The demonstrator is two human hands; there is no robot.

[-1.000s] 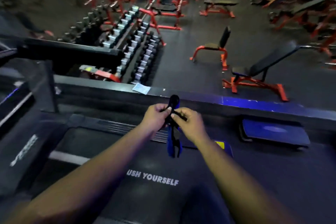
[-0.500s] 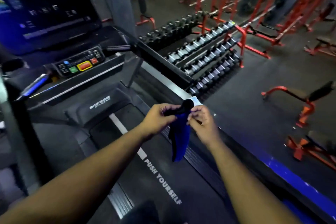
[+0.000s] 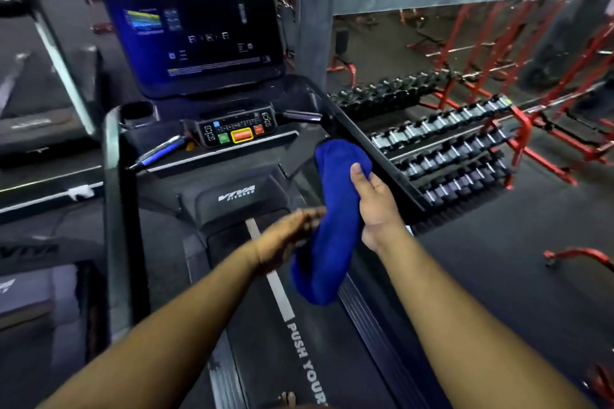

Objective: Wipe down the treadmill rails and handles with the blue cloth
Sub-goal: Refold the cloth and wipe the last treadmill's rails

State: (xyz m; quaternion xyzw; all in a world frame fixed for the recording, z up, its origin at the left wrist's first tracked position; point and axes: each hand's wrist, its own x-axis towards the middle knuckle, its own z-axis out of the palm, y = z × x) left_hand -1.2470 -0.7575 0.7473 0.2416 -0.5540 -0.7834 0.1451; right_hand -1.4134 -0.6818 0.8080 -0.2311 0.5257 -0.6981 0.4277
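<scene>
right hand grip clamped on blue cloth | left hand blurred, grip unclear | above treadmill belt

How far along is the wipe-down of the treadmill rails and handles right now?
Nothing shows as wiped yet. The right hand grips the blue cloth in the air above the belt, beside the right rail but not pressed to it; the left hand is blurred at the cloth's side, its hold unclear. Left to do: the right rail, the left rail and the handles.
</scene>
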